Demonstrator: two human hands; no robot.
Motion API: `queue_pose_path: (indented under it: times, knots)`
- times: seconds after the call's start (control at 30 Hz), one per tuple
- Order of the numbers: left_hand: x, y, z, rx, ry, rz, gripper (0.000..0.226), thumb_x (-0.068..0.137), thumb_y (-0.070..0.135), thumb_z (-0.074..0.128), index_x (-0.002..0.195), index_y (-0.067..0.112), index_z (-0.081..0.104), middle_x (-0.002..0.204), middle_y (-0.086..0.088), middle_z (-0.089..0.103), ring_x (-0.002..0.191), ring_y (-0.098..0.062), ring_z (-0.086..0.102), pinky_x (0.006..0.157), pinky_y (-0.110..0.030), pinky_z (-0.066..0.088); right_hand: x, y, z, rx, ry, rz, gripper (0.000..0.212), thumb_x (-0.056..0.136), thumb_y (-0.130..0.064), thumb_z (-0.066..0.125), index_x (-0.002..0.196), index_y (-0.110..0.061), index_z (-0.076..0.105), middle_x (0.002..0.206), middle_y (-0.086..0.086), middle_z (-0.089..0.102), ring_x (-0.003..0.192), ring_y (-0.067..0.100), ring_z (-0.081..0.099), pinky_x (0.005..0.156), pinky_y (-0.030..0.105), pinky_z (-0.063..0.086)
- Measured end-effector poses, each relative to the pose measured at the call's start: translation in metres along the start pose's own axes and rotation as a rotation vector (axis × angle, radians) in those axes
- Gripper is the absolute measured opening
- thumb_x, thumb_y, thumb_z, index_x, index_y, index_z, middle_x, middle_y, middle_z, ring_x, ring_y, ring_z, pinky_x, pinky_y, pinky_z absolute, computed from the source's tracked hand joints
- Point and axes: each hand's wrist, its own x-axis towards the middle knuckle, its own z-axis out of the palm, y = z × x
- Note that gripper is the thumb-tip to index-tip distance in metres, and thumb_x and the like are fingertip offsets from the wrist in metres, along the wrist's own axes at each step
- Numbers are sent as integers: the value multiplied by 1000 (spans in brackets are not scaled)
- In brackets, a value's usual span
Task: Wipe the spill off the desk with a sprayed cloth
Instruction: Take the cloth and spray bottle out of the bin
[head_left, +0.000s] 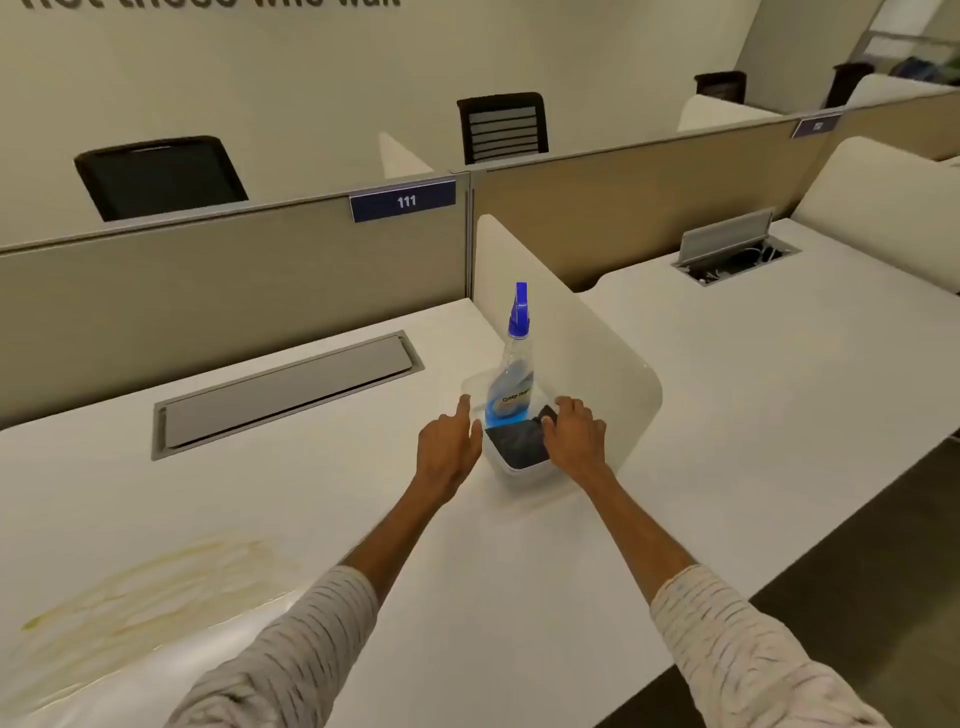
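The white worktop carries a clear plastic tub set against the foot of a white rounded side divider, near the worktop's right edge. Inside the tub stands a spray bottle, upright, with a blue trigger head and blue liquid in its lower part; a dark folded cloth lies flat in the near half of the tub, just in front of the bottle. The left hand rests at the tub's left wall, fingers loosely spread and extended, index finger reaching towards the rim; it grips nothing. The right hand is over the tub's right side, fingers curled down onto the far right corner of the cloth; whether the fingers have actually closed on the cloth cannot be determined from this view. Both forearms extend from pale striped sleeves. The spill is a broad yellowish smear with streaks, lying on the near left part of the worktop, well apart from the tub and from both hands. A grey cable hatch sits flush and closed in the worktop, to the left of the tub. A beige partition runs along the far edge and bears a blue label reading 111. Black chairs stand beyond the partition. On the neighbouring desk to the right, a second cable hatch stands with its lid raised.
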Motion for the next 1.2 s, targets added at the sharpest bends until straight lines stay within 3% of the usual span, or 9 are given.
queue_pose_path:
  times: [0.1, 0.2, 0.47, 0.57, 0.67, 0.73, 0.8, 1.07, 1.2]
  knots:
    - [16, 9, 8, 69, 15, 30, 48, 99, 51, 39, 135, 22, 50, 126, -9, 65, 108, -24, 62, 98, -35, 44, 18, 3, 5, -34, -100, -57, 45, 101, -36, 41, 139, -12, 38, 138, 11, 49, 126, 26, 49, 109, 38, 36]
    - [31, 19, 14, 116, 8, 36, 43, 96, 53, 46, 122, 20, 59, 113, -7, 71, 96, -21, 64, 88, -29, 41, 35, 6, 10, -63, -162, -141, 38, 99, -31, 46, 133, -13, 47, 132, 9, 55, 121, 26, 52, 107, 36, 36]
    - [58, 32, 37, 372, -73, 63, 35, 100, 38, 47, 123, 14, 58, 127, -8, 61, 122, -23, 43, 113, -46, 26, 71, 5, 22, -407, -230, -389, 30, 98, -31, 48, 122, -16, 58, 123, 7, 61, 120, 24, 47, 108, 38, 30]
    - [64, 31, 45, 375, -186, 51, 44, 102, 39, 38, 138, 13, 46, 135, -9, 55, 134, -25, 35, 118, -53, 14, 81, 2, 25, -367, -294, -434, 31, 96, -26, 49, 124, -12, 54, 125, 10, 59, 118, 25, 48, 107, 37, 31]
    - [68, 28, 53, 386, -290, 9, 50, 104, 42, 30, 146, 16, 38, 144, -9, 49, 144, -27, 24, 119, -56, -1, 88, -3, 22, -182, -548, -352, 39, 98, -25, 46, 135, -12, 47, 132, 13, 56, 118, 28, 53, 107, 38, 37]
    - [73, 27, 57, 406, -329, -10, 48, 104, 43, 30, 142, 17, 43, 144, -10, 50, 146, -27, 22, 119, -56, -4, 93, -5, 20, -74, -712, -267, 41, 98, -27, 45, 136, -12, 47, 133, 13, 55, 118, 28, 54, 105, 38, 39]
    - [79, 28, 59, 414, -361, -24, 45, 103, 41, 32, 136, 17, 51, 143, -10, 52, 146, -27, 21, 119, -56, -6, 96, -6, 19, -49, -770, -233, 41, 95, -28, 48, 133, -12, 50, 131, 13, 57, 116, 28, 55, 103, 38, 40]
    - [82, 23, 60, 242, -260, -21, 33, 102, 34, 42, 125, 16, 58, 123, -10, 63, 130, -25, 40, 119, -56, 5, 97, -10, 37, -262, -621, -259, 47, 100, -36, 39, 143, -17, 40, 142, 14, 39, 127, 31, 43, 109, 42, 34]
    - [78, 22, 55, 162, -164, 18, 27, 100, 32, 46, 116, 14, 58, 118, -10, 66, 120, -25, 48, 114, -53, 15, 97, -11, 31, -292, -571, -342, 44, 99, -27, 43, 140, -13, 41, 138, 17, 42, 125, 30, 42, 107, 42, 36]
